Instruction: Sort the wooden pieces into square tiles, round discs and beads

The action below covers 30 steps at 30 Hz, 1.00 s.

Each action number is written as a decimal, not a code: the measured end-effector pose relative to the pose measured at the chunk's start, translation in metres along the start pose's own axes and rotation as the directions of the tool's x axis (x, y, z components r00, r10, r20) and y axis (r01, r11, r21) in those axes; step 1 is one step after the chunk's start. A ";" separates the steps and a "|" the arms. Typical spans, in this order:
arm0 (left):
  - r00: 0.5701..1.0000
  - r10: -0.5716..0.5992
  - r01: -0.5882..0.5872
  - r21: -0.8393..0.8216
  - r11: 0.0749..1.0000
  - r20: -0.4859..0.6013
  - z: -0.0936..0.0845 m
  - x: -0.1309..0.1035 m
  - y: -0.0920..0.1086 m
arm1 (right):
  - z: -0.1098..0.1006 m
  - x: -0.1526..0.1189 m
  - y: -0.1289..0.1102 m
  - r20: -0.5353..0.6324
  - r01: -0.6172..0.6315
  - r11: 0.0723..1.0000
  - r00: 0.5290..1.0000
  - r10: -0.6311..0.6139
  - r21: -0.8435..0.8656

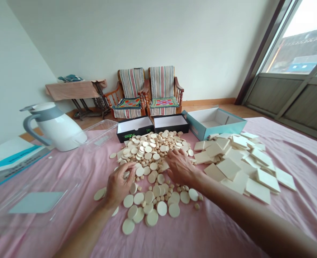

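Observation:
A heap of pale wooden discs and small wooden pieces lies mid-table, with more discs spread nearer to me. My left hand is at the heap's left edge, its thumb and fingers curled around a disc. My right hand rests palm down on the heap's right side, its fingers reaching in among the small pieces; the fingertips are partly hidden. To the right of it lies a pile of flat square wooden tiles.
Behind the heap stand two black boxes and an open teal box. On the left are a white jug, a clear plastic lid, a clear tray and a white-blue box. Pink cloth covers the table.

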<state>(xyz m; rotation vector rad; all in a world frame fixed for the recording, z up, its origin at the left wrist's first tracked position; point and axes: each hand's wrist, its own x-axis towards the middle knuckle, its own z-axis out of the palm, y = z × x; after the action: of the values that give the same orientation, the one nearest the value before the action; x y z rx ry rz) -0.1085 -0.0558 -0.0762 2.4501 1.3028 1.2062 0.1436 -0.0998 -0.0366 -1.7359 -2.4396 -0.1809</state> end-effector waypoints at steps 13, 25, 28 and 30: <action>1.000 0.022 -0.022 -0.007 1.000 0.005 0.001 0.001 -0.002 | -0.005 0.011 0.011 0.113 -0.028 0.999 0.993 0.024 0.037; 1.000 -0.013 0.013 -0.009 1.000 0.018 -0.001 0.001 0.001 | -0.032 -0.009 0.009 -0.107 0.084 0.986 0.989 -0.100 -0.146; 1.000 0.004 -0.004 -0.009 1.000 0.016 0.000 0.001 0.000 | -0.033 -0.019 0.037 -0.126 -0.055 0.998 0.991 0.052 -0.021; 1.000 0.012 -0.012 -0.006 1.000 0.011 0.001 0.001 -0.001 | -0.033 -0.030 0.058 -0.153 -0.134 0.991 0.979 0.137 0.027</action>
<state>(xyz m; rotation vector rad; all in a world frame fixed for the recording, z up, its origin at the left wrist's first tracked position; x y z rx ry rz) -0.1083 -0.0547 -0.0767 2.4603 1.2811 1.1966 0.2102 -0.1147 -0.0087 -1.8011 -2.2004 -0.2678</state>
